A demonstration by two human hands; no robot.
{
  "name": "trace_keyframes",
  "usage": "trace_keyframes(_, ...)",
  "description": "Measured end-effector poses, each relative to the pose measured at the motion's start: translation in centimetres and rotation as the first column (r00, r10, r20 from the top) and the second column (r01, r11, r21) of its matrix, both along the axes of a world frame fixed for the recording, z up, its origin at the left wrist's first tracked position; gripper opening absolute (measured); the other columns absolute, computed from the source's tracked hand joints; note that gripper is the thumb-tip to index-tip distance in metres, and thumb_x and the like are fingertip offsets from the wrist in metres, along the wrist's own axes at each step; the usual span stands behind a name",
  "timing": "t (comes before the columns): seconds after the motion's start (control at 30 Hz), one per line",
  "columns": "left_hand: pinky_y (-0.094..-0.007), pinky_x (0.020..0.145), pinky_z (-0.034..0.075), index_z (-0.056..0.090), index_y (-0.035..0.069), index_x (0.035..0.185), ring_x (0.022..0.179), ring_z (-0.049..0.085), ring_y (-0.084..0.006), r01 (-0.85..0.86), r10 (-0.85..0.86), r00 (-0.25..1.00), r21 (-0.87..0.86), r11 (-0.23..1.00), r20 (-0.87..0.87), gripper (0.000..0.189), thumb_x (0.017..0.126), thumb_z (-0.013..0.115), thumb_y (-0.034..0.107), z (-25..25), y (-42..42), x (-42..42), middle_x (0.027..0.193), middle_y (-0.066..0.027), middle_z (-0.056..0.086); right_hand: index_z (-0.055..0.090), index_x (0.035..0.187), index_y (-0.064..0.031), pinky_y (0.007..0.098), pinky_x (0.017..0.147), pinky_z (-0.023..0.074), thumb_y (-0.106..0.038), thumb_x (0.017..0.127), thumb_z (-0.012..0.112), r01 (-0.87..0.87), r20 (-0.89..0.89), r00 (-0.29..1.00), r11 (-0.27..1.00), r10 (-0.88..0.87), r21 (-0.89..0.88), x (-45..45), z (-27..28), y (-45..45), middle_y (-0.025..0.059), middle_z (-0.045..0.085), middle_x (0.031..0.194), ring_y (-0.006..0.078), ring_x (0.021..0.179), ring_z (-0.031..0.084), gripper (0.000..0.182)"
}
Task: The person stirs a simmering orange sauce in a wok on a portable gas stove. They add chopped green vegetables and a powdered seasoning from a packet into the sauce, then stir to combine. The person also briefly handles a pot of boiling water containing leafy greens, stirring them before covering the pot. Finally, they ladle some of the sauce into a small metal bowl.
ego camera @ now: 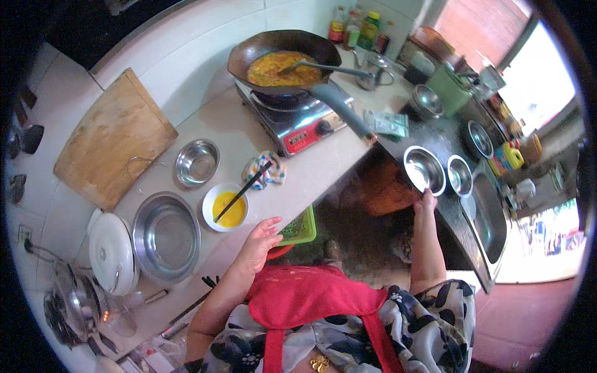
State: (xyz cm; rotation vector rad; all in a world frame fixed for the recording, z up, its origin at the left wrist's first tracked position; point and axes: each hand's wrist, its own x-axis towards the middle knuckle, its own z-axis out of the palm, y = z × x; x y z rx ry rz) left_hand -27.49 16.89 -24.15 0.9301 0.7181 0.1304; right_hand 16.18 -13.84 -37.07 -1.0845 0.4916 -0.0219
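My right hand (425, 200) grips the near rim of a stainless steel bowl (423, 170) by the dark counter on the right. My left hand (262, 242) holds nothing, its fingers apart, near the front edge of the light counter. Just beyond it stands a white bowl (206, 214) of beaten egg (235, 215), with black chopsticks (252, 182) resting across it. At the back, a dark wok (242, 56) sits on a portable gas stove (298, 135). It contains a yellow-orange soupy food (270, 70) and a ladle (340, 70).
A dotted cloth (278, 175), a small metal bowl (197, 162), a large metal basin (166, 238) and a wooden cutting board (116, 140) occupy the left counter. The wok's handle (343, 109) juts past the counter edge. A second steel bowl (460, 176) stands beside the sink (489, 219).
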Motion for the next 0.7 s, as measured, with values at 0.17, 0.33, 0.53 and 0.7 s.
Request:
trace_keyframes(0.17,-0.0290,0.085,0.039,0.051,0.009,0.116,0.103,0.045,-0.0124,-0.183,0.184,0.982,-0.026,0.983,0.046,0.036,0.080,0.057,0.006,-0.4,-1.5,6.1,0.114,-0.0025,0.050,0.049,0.110,0.0024,0.0462,0.080,0.0526,-0.012,0.088,0.051,0.008,-0.088,0.996,1.000,-0.007,0.013,6.0,-2.7,-0.8,0.0195,0.051,0.113,0.0364,0.099,0.055,0.026)
trace_keyframes(0.33,-0.0292,0.081,0.041,0.053,0.010,0.109,0.098,0.051,-0.0132,-0.302,0.307,0.945,-0.061,0.951,0.112,0.026,0.083,0.059,0.012,0.8,-3.9,11.9,0.107,-0.0010,0.055,0.045,0.121,-0.0012,0.0394,0.087,0.0477,-0.026,0.088,0.057,-0.233,-0.177,0.919,0.849,0.351,0.475,-0.8,6.9,4.3,0.0163,0.053,0.110,0.0246,0.108,0.048,0.043)
trace_keyframes(0.53,-0.0344,0.083,0.043,0.055,0.007,0.105,0.100,0.053,-0.0180,-0.359,0.358,0.920,-0.023,0.933,0.156,0.022,0.084,0.058,0.014,2.3,-5.1,16.0,0.108,-0.0047,0.056,0.057,0.103,-0.0029,0.0321,0.076,0.0465,-0.010,0.084,0.056,-0.456,0.520,0.110,0.508,0.847,-0.731,-4.1,25.1,16.1,0.0101,0.056,0.104,0.0227,0.092,0.055,0.020)
trace_keyframes(0.7,-0.0339,0.082,0.043,0.055,0.006,0.105,0.099,0.053,-0.0178,-0.375,0.370,0.908,-0.014,0.927,0.199,0.024,0.084,0.058,0.019,2.3,-4.8,17.7,0.106,-0.0051,0.058,0.052,0.115,-0.0089,0.0371,0.081,0.0450,-0.011,0.077,0.061,0.551,0.163,-0.194,0.245,0.967,-0.798,-1.3,28.7,27.1,0.0113,0.055,0.106,0.0262,0.097,0.054,0.040)
